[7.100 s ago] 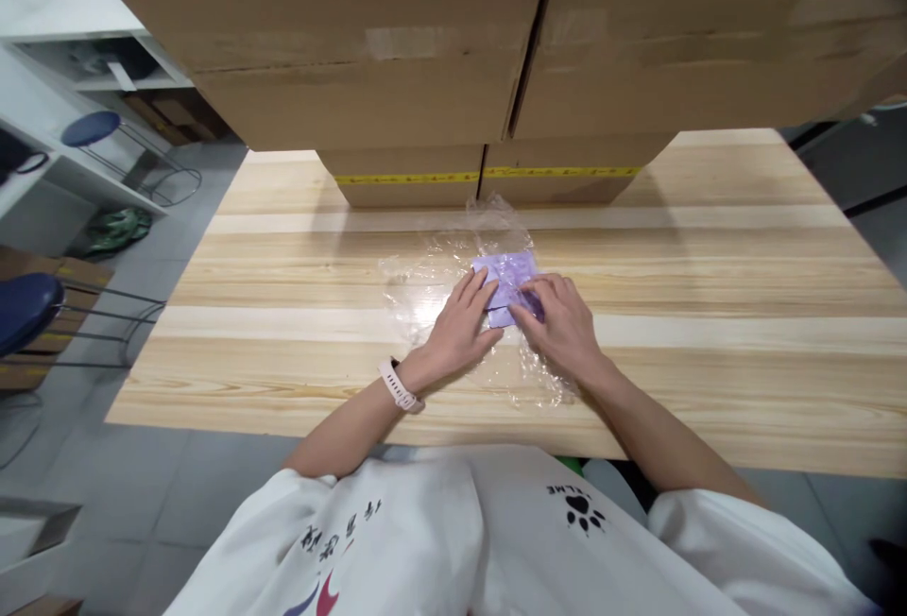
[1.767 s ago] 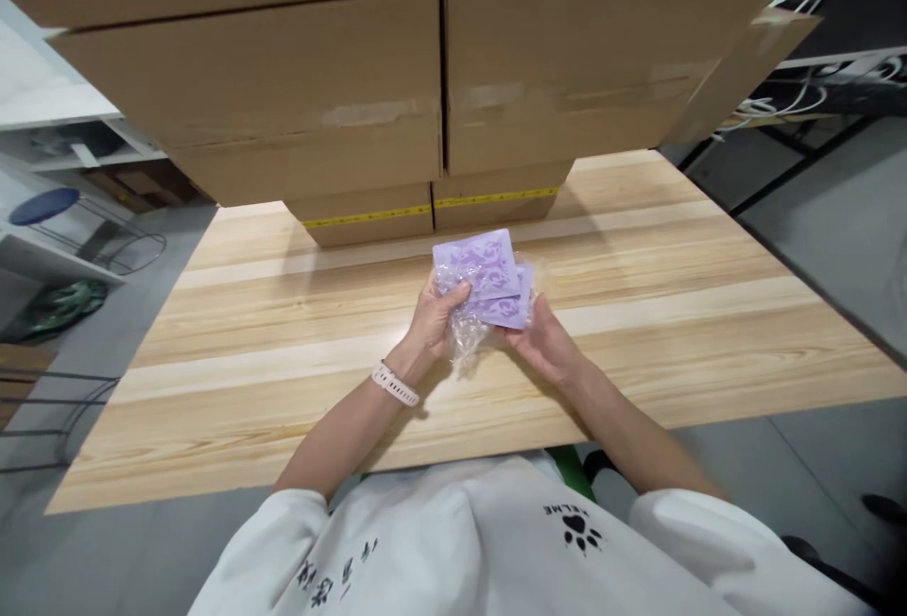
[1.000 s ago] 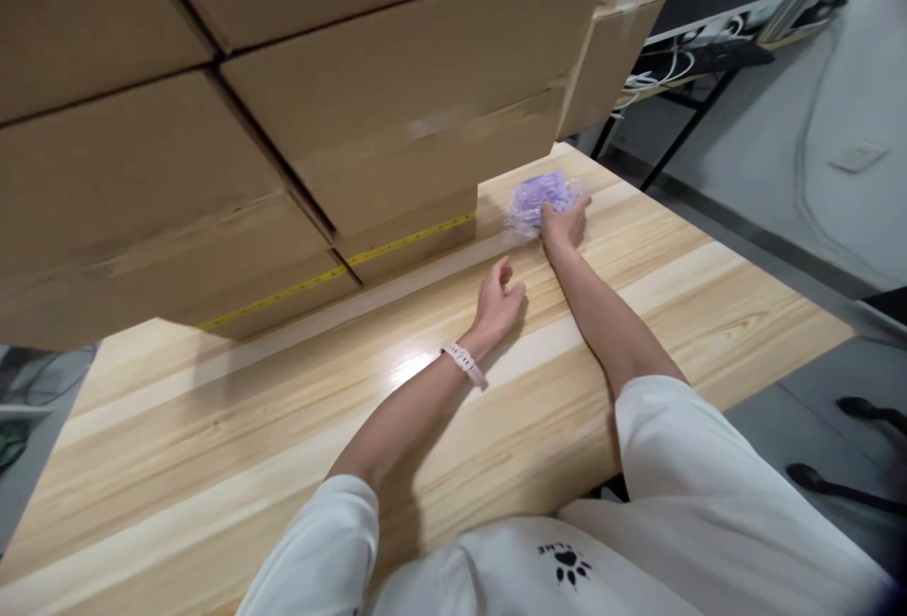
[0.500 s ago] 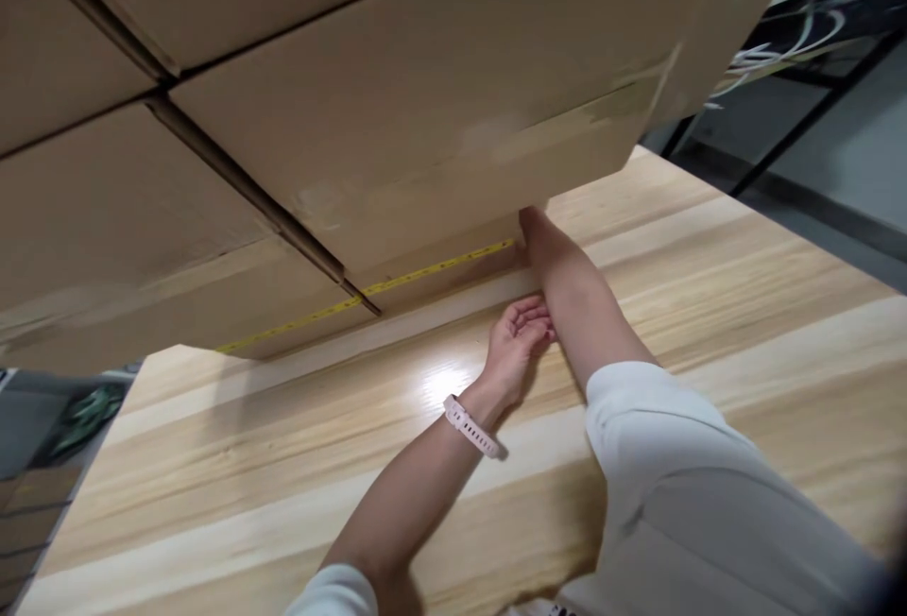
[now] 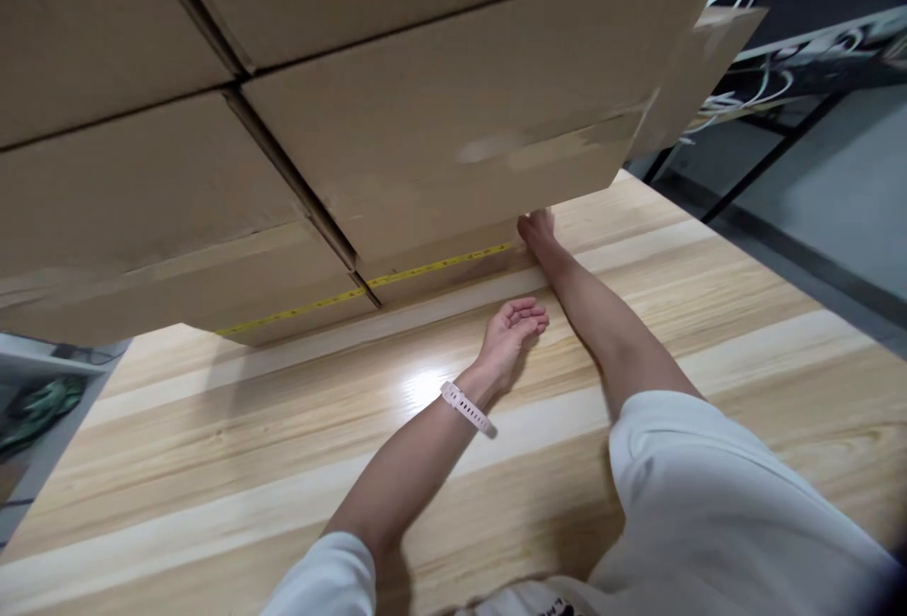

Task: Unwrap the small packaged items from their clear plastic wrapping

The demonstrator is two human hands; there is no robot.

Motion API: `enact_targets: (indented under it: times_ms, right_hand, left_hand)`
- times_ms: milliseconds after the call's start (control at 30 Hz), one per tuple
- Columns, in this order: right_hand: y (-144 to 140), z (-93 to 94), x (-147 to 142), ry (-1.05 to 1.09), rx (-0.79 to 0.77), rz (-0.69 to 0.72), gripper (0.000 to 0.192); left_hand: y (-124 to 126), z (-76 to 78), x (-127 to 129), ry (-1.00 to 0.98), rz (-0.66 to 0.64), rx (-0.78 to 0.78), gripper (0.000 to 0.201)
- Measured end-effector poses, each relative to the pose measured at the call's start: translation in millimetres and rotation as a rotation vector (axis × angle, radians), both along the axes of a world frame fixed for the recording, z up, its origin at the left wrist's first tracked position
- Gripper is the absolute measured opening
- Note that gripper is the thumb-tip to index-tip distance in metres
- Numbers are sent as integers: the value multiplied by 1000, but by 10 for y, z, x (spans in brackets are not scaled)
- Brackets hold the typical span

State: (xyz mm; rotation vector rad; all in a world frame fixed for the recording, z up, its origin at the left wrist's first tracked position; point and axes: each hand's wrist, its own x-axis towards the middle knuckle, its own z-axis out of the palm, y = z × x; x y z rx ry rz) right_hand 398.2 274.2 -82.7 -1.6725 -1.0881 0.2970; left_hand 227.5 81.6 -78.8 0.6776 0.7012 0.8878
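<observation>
Left hand [image 5: 511, 331], a pale watch band [image 5: 466, 408] at its wrist, rests on the wooden table [image 5: 709, 314] with fingers loosely curled and holding nothing. Further off, the right hand [image 5: 537, 226] reaches to the corner of the stacked cardboard boxes [image 5: 439, 115], fingers hidden behind them; its grip cannot be told

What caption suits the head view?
Right hand reaches behind stacked cardboard boxes; left hand rests empty on the wooden table.
</observation>
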Motion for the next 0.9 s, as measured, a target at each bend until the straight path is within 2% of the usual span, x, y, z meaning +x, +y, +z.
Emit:
enact_targets:
  times_ms: [100,167,233,300,333,367,400,433,467,500,567,700,767,833,867,900]
  right_hand:
    - [-488,-16,-17,44,15,-23,29]
    - [-920,-56,-153,65,23,1,30]
    - [-1389,-95,-437,68,12,86,28]
    - [-1839,-104,-868,53,-15,259,23]
    - [-2039,-92,-1125,39,-32,371,20]
    - [-2212,-70,-1400,11,-45,491,17]
    - [-2353,-39,-1686,-67,-61,658,21]
    - [-2457,-4,-1976,-134,-72,797,23]
    - [-2523,31,-2265,-181,-77,901,23]
    - [-2552,64,-2548,-229,-87,983,33]
    - [-2516,114,-3094,-345,-110,1132,51]
    - [-2273,141,-4089,-579,-134,1321,55]
    - [-2164,129,-4521,-621,-135,1349,54]
    - [-2084,107,-4882,-650,-112,1354,51]
    - [-2051,96,-5031,-668,-93,1350,50]
    - [-2020,86,-5157,-685,-71,1338,48]
  left_hand:
    - [-41,9,-41,33,-35,3,28]
    - [-91,37,-177,54,-88,2,23]
    - [-156,91,-440,78,-194,5,26]
    - [-237,165,-819,124,-308,12,36]
    - [-282,203,-1039,164,-313,14,42]
    - [-328,239,-1272,206,-252,2,45]
    - [-370,269,-1513,259,-121,-15,46]
    - [-404,291,-1756,321,65,-32,46]
    - [-427,306,-2001,365,205,-41,46]
    - [-434,315,-2247,402,322,-45,46]
    - [-393,328,-2742,483,538,-34,43]
    - [-102,429,-3712,747,953,54,35]
    - [116,534,-4131,920,1070,147,28]
    - [360,653,-4460,1092,1099,273,11]
    - [487,710,-4585,1177,1089,340,13]
    - [614,763,-4683,1256,1066,396,27]
